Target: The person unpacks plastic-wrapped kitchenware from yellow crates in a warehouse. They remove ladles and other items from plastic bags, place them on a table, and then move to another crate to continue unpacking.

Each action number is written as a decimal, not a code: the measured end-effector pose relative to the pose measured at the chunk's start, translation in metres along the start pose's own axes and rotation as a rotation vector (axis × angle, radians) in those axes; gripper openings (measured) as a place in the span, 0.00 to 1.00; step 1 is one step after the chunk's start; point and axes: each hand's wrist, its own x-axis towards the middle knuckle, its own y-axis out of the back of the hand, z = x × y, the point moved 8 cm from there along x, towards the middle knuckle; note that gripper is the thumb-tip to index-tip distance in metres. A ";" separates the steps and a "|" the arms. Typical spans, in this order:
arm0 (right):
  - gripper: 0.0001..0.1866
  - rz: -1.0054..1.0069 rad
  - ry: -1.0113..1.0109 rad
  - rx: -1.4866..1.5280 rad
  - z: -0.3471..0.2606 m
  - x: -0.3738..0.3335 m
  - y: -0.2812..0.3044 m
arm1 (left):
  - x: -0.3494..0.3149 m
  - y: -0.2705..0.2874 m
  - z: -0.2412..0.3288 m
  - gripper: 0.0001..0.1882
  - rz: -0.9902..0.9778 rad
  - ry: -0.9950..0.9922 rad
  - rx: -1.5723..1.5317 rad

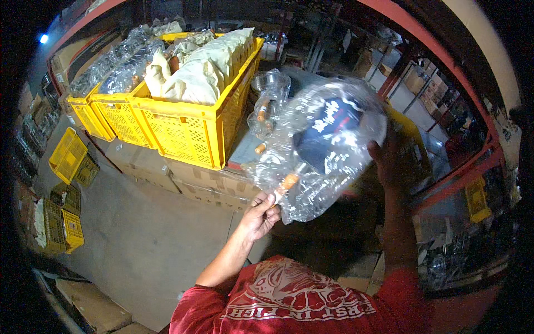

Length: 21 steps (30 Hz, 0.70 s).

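Note:
In front of me I hold up what looks like a pan (320, 147) in a clear plastic bag, with a dark blue label inside and an orange-brown handle. My left hand (262, 215) pinches the bagged handle end, thumb on top. At the pan's far right edge is my right hand (385, 162), in deep shadow; its thumb overlaps the bag while its other fingers are mostly hidden. The bag is slightly blurred. Just left of it, more bagged pieces with similar brown handles (262, 111) lie on a grey surface (243, 150).
Left of the pan stands a yellow crate (183, 131) filled with pale wrapped items (208, 72). Beside it are more yellow crates (119, 117) with plastic-wrapped goods. Cardboard boxes (183, 178) sit below. Yellow crates (69, 156) stand on the floor; red frame bars (461, 172) rise at right.

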 end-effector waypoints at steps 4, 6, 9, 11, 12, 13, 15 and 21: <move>0.27 0.235 -0.191 0.518 0.027 0.006 -0.013 | 0.008 0.015 -0.020 0.10 0.039 0.075 0.254; 0.22 0.286 -0.065 0.337 0.021 0.005 -0.017 | 0.006 0.026 -0.019 0.14 0.065 0.128 0.493; 0.20 0.301 0.046 -0.170 0.007 -0.005 -0.014 | -0.002 0.021 0.048 0.30 0.157 -0.279 1.028; 0.20 0.278 -0.060 -0.201 0.012 -0.013 -0.012 | -0.010 -0.003 0.081 0.36 0.192 -0.576 1.167; 0.20 0.257 -0.148 -0.102 0.020 -0.018 -0.013 | -0.016 -0.024 0.089 0.39 0.184 -0.757 1.412; 0.21 0.263 -0.199 0.005 0.025 -0.022 -0.016 | -0.021 -0.043 0.091 0.42 0.214 -0.937 1.626; 0.22 0.265 -0.261 0.222 0.039 -0.029 -0.025 | 0.006 -0.055 0.052 0.42 0.030 -0.662 1.710; 0.23 0.293 -0.318 0.799 0.111 -0.020 -0.033 | -0.007 -0.015 0.004 0.21 -0.125 -0.218 1.737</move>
